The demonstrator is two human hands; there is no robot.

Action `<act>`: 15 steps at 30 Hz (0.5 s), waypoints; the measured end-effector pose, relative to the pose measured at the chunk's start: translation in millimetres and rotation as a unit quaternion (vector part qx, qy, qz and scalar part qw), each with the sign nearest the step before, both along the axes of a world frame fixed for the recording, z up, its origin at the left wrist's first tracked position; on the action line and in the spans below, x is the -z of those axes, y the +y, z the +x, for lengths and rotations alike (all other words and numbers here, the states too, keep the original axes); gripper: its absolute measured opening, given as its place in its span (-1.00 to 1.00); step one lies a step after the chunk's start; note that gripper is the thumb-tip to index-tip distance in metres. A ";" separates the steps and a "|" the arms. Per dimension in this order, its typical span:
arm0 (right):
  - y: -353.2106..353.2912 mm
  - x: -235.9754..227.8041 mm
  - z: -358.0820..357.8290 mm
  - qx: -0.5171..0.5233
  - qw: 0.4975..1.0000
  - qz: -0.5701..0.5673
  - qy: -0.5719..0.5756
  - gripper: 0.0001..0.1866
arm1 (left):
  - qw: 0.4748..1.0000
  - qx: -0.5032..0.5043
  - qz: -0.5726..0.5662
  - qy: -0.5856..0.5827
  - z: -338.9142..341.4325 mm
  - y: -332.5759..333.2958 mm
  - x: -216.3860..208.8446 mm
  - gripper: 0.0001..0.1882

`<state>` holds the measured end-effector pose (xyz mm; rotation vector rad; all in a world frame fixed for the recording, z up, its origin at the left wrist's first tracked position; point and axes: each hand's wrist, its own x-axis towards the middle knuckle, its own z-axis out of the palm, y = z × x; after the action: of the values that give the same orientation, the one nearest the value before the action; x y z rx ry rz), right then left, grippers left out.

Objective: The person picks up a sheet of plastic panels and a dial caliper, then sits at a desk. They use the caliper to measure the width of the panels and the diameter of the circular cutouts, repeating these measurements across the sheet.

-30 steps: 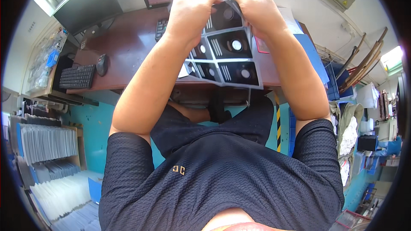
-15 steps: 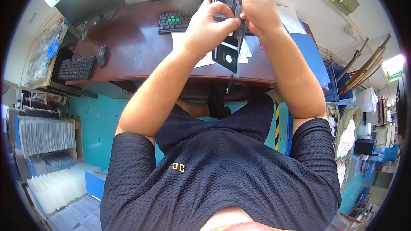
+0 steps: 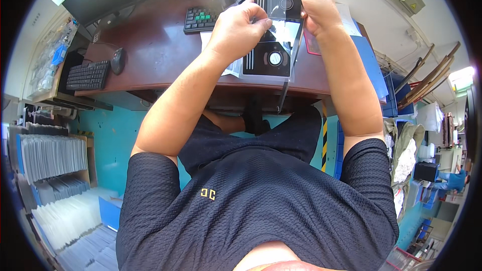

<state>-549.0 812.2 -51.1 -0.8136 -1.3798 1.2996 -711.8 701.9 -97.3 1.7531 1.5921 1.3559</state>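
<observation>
1. The left hand pinched the near edge of a clear plastic strip of black cards, fingers pressed together on it.
2. The right hand gripped the strip's far end, apparently to hold it taut and readable.
3. The strip hung above the brown surface, clear of the keyboard and the mouse.

Keyboard on desk, left of hands.
</observation>
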 end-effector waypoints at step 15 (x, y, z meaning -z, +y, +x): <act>-18.3 -16.5 -17.0 0.060 0.993 -0.042 0.093 -0.93 | 0.998 0.031 0.058 -0.004 29.6 -36.4 47.2 -0.80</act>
<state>-566.0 793.9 -34.5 -0.7985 -1.1187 1.3113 -682.2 665.5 -144.5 1.8469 1.4678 1.4493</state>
